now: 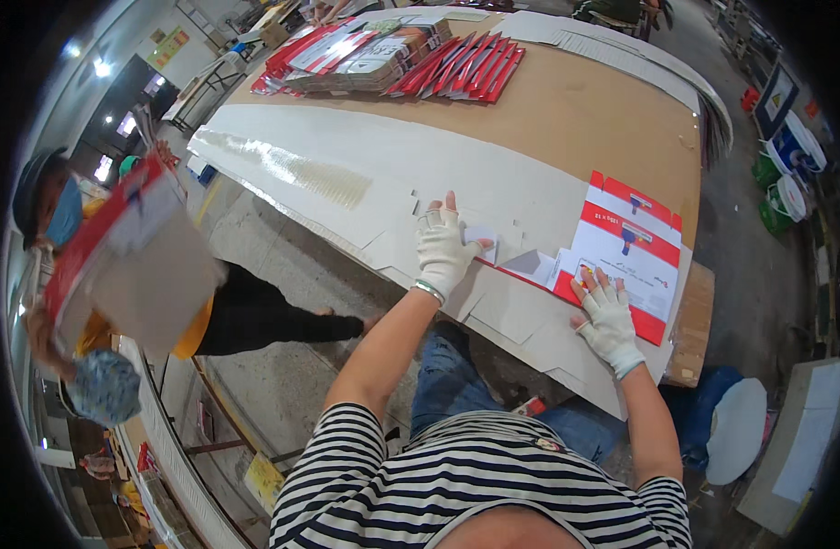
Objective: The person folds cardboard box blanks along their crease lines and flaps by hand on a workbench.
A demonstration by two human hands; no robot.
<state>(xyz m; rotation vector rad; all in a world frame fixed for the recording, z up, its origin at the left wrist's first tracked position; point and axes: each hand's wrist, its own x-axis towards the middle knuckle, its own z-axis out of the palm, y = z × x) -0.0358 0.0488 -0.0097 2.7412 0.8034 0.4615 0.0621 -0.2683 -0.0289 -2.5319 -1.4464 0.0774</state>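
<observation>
Nearest the camera, the right hand (610, 320), in a white fingerless glove, lies flat with its fingers (595, 278) spread on the near end of a flat red-and-white carton blank (621, 252). The blank is an unfolded die-cut sheet: red bands along its edges, white panels with small printed pictures, and plain white flaps (529, 265) sticking out on its left side. It lies at the near right corner of the table, on top of a large white board (365, 174), and runs away from the right hand toward the far right.

A little farther in, the left hand (443, 247), gloved the same way, rests palm down with its fingers slightly spread. Its thumb side touches a small white flap (482, 240) at the left edge of the blank; the fingertips lie on the white board just past it. The blank thus lies between the two hands, mostly under and beyond the right one.

Beyond the board the brown tabletop (566, 110) shows, and at its far end stand rows of stacked red-and-white cartons (392, 55). Off to the left, another person holds up a red-edged sheet (136, 256).
</observation>
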